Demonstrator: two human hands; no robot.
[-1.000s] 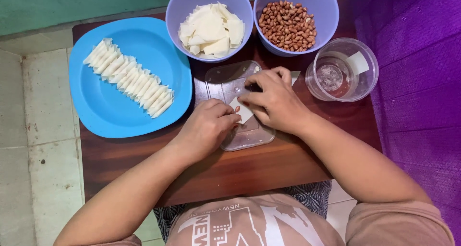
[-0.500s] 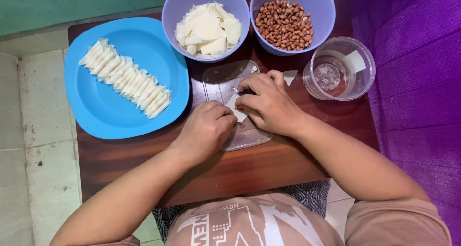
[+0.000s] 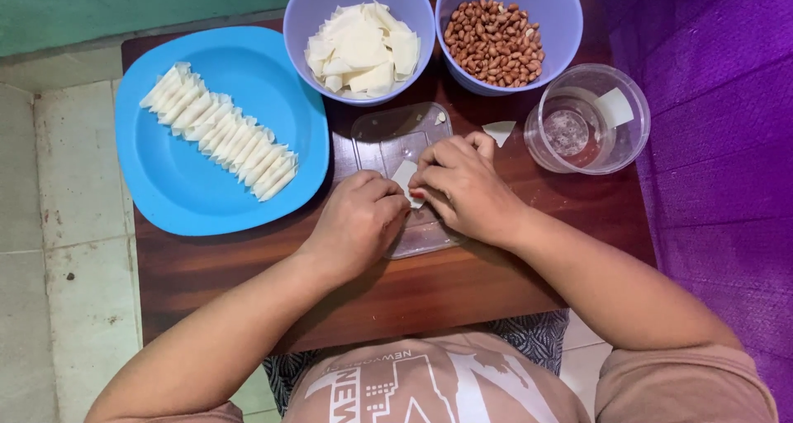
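Note:
My left hand and my right hand meet over a clear plastic lid lying flat on the brown wooden table. Between their fingertips both pinch a small white pastry wrapper. To the left, a blue plate carries a diagonal row of folded white wrappers. Behind my hands stand two lavender bowls: one with loose white wrapper sheets, one with peanuts.
A clear round container with a little water and a scrap of wrapper stands at the right. A small wrapper piece lies on the table beside it. Purple fabric borders the table's right side; pale floor tiles lie to the left.
Both hands stay together over the clear lid, their fingers shifting slightly on the white wrapper. The camera view has drifted a little; nothing else has moved.

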